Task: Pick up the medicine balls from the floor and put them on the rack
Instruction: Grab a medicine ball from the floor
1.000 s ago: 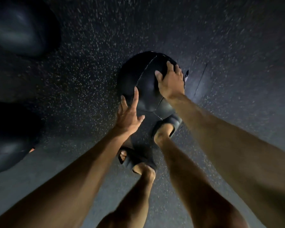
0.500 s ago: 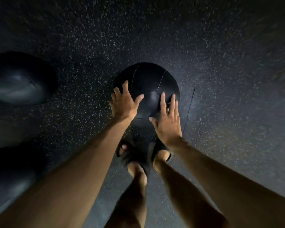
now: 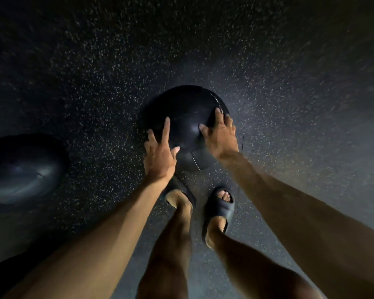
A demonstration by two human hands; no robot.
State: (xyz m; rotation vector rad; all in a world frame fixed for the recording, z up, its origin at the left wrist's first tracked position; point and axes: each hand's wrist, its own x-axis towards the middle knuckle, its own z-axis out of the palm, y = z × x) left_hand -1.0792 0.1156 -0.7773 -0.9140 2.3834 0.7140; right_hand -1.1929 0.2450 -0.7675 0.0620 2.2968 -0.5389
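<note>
A black medicine ball with thin seams lies on the dark speckled floor just ahead of my feet. My left hand lies against its lower left side with the fingers spread and straight. My right hand presses on its right side, fingers extended over the curve. A second black medicine ball sits on the floor at the left edge. No rack is in view.
Speckled rubber floor fills the view. My two feet in dark slides stand right behind the ball. The picture is dim and blurred toward the edges.
The view has shifted, and the ball now lies farther from my feet. Both hands have moved out to its sides. The left-hand ball sits lower in the frame.
</note>
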